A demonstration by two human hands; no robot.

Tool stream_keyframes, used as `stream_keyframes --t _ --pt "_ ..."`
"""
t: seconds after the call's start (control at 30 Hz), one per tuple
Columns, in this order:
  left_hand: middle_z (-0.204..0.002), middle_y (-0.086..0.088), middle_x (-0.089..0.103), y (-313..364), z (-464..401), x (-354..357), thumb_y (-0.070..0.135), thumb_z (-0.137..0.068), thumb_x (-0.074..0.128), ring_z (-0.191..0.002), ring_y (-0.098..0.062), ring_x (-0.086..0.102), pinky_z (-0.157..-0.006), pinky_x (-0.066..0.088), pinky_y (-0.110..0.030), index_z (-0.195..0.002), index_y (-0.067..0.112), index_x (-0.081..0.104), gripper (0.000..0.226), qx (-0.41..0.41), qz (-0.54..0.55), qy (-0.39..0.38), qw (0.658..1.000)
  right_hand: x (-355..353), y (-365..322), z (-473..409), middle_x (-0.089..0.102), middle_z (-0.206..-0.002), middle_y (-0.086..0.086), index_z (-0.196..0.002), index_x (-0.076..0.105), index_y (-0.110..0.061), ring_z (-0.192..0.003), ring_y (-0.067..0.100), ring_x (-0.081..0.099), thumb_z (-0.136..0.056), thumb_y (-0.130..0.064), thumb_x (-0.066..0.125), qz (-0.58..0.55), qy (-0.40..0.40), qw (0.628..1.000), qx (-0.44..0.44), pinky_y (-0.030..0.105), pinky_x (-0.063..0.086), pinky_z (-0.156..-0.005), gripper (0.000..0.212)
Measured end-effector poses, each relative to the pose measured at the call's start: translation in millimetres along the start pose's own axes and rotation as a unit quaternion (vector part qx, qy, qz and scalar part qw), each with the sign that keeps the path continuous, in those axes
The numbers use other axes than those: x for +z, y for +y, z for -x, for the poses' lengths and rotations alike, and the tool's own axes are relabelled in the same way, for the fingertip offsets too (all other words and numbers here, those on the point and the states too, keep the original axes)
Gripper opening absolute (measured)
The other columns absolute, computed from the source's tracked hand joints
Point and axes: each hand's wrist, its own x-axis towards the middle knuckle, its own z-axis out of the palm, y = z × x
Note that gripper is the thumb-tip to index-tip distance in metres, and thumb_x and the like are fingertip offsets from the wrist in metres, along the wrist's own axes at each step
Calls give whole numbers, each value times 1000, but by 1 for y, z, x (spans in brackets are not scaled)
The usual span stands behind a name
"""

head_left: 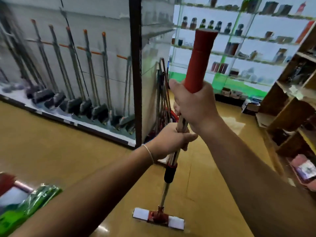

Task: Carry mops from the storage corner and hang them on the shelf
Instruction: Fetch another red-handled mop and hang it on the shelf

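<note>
I hold one flat mop upright in front of me. Its red handle grip (200,60) points up, its chrome pole runs down to a white and red flat head (159,218) just above the floor. My right hand (195,106) grips the base of the red grip. Below it, my left hand (172,139) grips the chrome pole. To the left, a shelf (102,53) with an orange rail carries several hanging mops and brooms. More mops (164,100) lean in the corner behind the shelf's dark post.
A dark post (136,74) ends the mop shelf. Glass shelves with small goods (239,48) line the back wall. Wooden shelving (294,100) stands at the right. Green packaged items (30,206) lie at lower left. The floor (59,154) is glossy tan.
</note>
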Motion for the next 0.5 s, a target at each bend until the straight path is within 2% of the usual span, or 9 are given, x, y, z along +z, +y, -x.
stream_keyframes --t 0.1,0.17,0.27,0.33,0.43,0.5 --pt "-70 -17 55 -14 -28 -39 9 -86 63 -60 -19 50 -60 46 -28 -80 -11 59 21 -6 10 27 1000 28 19 -36 41 -48 -1 -56 46 -23 -45 24 42 -88 -28 68 -16 -43 999 -12 41 42 -50 39" --pt "-75 -20 58 -23 -51 -63 9 -85 64 -61 -21 50 -60 46 -31 -85 -18 57 28 -13 16 39 999 43 33 -63 42 -50 0 -59 48 -23 -47 25 42 -89 -27 68 -32 -69 997 -14 43 43 -50 37" --pt "-71 -18 59 -33 -88 -99 16 -80 66 -61 -22 52 -63 46 -36 -80 -13 59 30 -16 16 68 997 66 54 -110 42 -50 1 -62 49 -19 -46 24 42 -91 -23 67 -64 -112 992 -17 41 42 -50 34" --pt "-65 -14 52 -34 -112 -125 20 -76 66 -61 -22 49 -63 43 -36 -75 -9 58 29 -15 11 104 994 82 64 -145 43 -50 2 -64 50 -16 -45 25 42 -92 -21 67 -81 -145 986 -19 40 43 -49 33" --pt "-68 -14 49 -32 -144 -164 22 -76 66 -62 -23 46 -64 42 -37 -82 -16 53 41 -19 7 134 991 106 78 -197 43 -49 -1 -63 49 -17 -43 21 43 -93 -18 66 -111 -198 974 -24 37 43 -48 35" --pt "-67 -13 49 -31 -161 -190 22 -77 65 -61 -21 47 -63 43 -35 -83 -14 55 38 -25 -3 158 987 124 85 -228 43 -49 0 -63 49 -16 -44 22 43 -93 -19 66 -125 -236 963 -26 37 43 -49 35"
